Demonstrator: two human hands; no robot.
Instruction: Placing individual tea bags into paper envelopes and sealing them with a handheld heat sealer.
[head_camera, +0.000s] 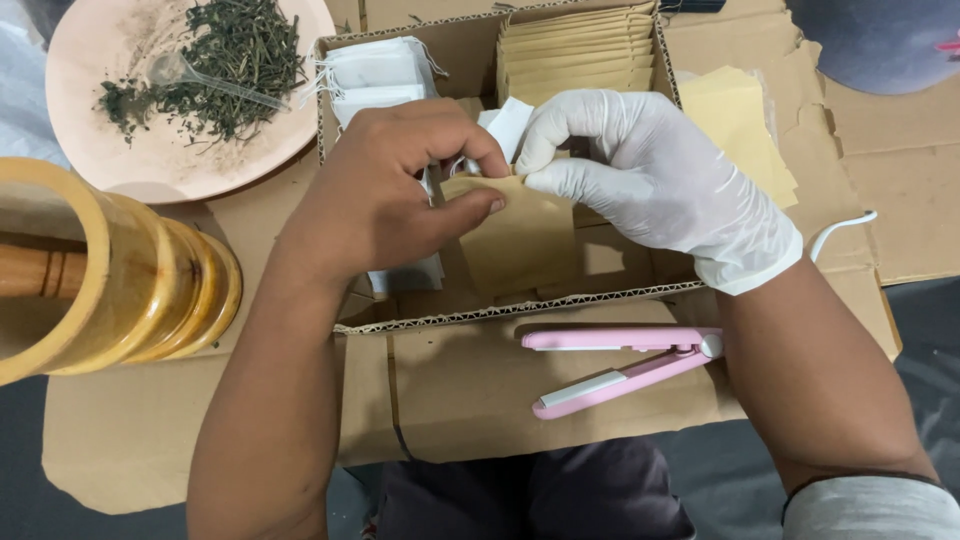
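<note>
Both hands are over the open cardboard box, working one small brown paper envelope between them. The bare left hand has its grip closed on the envelope's upper left corner, thumb pressed against the front; the gloved right hand pinches the top edge just beside it, fingertips tight on the paper. The envelope hangs above the box's middle, its lower part loose. Behind it stand a row of matching brown envelopes and a stack of white tea bags with strings. On the flattened cardboard in front lies a pink heat sealer, jaws apart. To the left, a pink plate carries dried green leaves and a clear spoon, with a wooden mortar nearby. The risk, as I read it: both pinches sit so close on thin paper that opposing pulls could tear or crease the mouth.
</note>
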